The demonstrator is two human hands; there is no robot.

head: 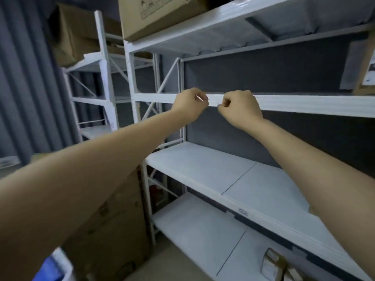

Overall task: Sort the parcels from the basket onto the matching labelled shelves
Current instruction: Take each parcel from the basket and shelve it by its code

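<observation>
Both my arms reach up to the front beam of a white shelf point(304, 105) at chest height. My left hand point(189, 105) has its fingers curled and pinches the left end of a small white label strip point(213, 101) lying against the beam. My right hand point(240, 109) pinches the strip's right end, knuckles toward me. The two hands are close together, a short gap apart. Two small brown parcels point(273, 264) stand on the lowest shelf at the bottom right. A corner of the blue and white basket point(53, 267) shows at the bottom left, blurred.
A lower shelf point(203, 165) carries a small label point(242, 211) on its front edge. A large cardboard box point(160, 15) sits on the top shelf, another box point(365, 74) at the right edge. Tall cartons point(113, 220) stand on the floor left of the rack. A second rack point(105, 63) stands behind.
</observation>
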